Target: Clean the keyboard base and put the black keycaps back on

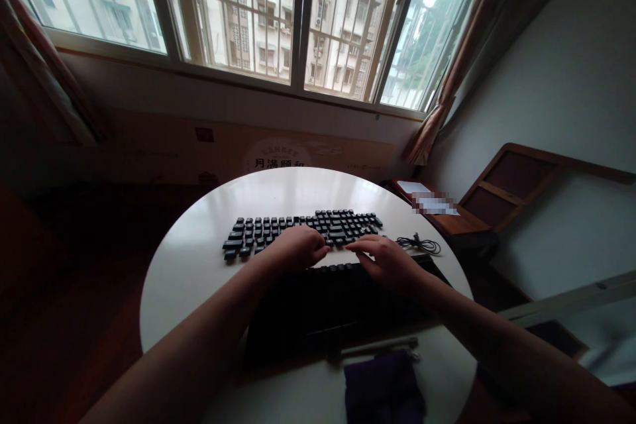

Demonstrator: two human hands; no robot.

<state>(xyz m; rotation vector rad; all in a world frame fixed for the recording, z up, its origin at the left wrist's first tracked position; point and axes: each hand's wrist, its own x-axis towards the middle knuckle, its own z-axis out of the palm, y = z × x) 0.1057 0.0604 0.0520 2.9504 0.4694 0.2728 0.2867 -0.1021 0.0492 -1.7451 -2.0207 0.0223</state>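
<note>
Loose black keycaps [251,230] lie in rows on the white round table [183,265], like a keyboard's layout. On their near side is a black keyboard base [322,311], with a short row of keycaps [338,267] along its far edge. My left hand [301,243] is closed, knuckles up, above the gap between the loose keycaps and the base; whatever its fingers hold is hidden. My right hand [385,257] reaches in from the right over the base's far edge. Its fingers stretch left near the loose keycaps, thumb a little apart, with nothing visible in them.
A coiled black cable [420,244] rests at the table's right. Near me are a purple cloth [382,387] and a thin metallic rod [377,347]. A wooden chair [481,215] with papers [415,188] on it stands right of the table, below the window [298,20].
</note>
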